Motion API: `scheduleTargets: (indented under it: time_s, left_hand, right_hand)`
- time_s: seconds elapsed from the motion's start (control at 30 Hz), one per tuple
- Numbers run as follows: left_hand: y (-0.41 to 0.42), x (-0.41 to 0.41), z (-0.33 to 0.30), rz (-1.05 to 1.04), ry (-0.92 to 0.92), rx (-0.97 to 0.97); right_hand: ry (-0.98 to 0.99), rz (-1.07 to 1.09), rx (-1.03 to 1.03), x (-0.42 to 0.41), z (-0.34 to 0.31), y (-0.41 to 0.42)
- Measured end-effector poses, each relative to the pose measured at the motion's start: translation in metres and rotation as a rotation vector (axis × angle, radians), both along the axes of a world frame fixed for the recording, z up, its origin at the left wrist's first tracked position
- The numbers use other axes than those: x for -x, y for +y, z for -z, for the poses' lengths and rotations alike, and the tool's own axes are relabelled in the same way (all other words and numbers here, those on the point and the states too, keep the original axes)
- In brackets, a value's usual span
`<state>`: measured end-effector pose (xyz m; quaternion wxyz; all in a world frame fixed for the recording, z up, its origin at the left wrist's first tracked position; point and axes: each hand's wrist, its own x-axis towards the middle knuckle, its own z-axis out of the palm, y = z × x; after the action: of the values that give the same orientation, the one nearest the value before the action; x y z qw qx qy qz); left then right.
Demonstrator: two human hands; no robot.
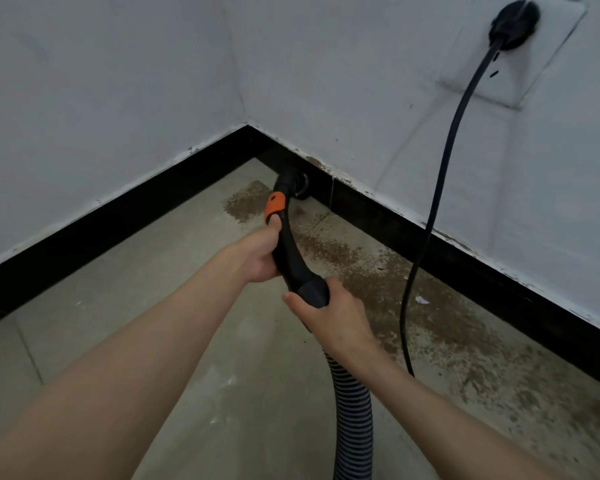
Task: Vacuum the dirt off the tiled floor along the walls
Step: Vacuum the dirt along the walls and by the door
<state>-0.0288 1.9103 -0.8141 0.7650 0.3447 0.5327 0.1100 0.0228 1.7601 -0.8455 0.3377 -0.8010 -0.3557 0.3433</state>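
The right hand grips the hose end of the vacuum handle; the left hand wraps its middle. Brown dirt lies thick along the right baseboard, mostly unvacuumed. Farther off, the nozzle works near the corner.

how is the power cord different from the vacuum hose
The power cord is thin and smooth; the vacuum hose is thick and ribbed. The cord runs down from a plug in the wall socket and hangs clear of both hands; the hose joins the black handle, which the left hand and right hand grip. Both are dark and flexible.
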Motion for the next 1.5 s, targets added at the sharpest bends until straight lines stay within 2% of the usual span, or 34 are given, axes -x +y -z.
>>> scheduleTargets:
  time_s: [0.2, 0.33, 0.57, 1.07, 1.5]
  left_hand:
    - [0.043, 0.026, -0.008, -0.076, 0.037, -0.107]
    - [0.074, 0.048, -0.001, -0.142, 0.077, -0.128]
    - [0.105, 0.067, 0.018, -0.137, 0.135, -0.129]
    - [0.097, 0.044, 0.014, -0.018, 0.200, -0.141]
    - [0.054, 0.015, 0.009, 0.033, 0.169, -0.118]
  right_hand:
    - [0.057, -0.063, -0.043, 0.020, -0.008, 0.048]
    - [0.087, -0.119, -0.048, 0.035, -0.004, 0.083]
    - [0.141, -0.103, -0.010, 0.058, 0.010, 0.113]
    - [0.176, -0.020, -0.030, 0.053, 0.003, 0.097]
    - [0.097, -0.015, 0.012, 0.023, -0.001, 0.059]
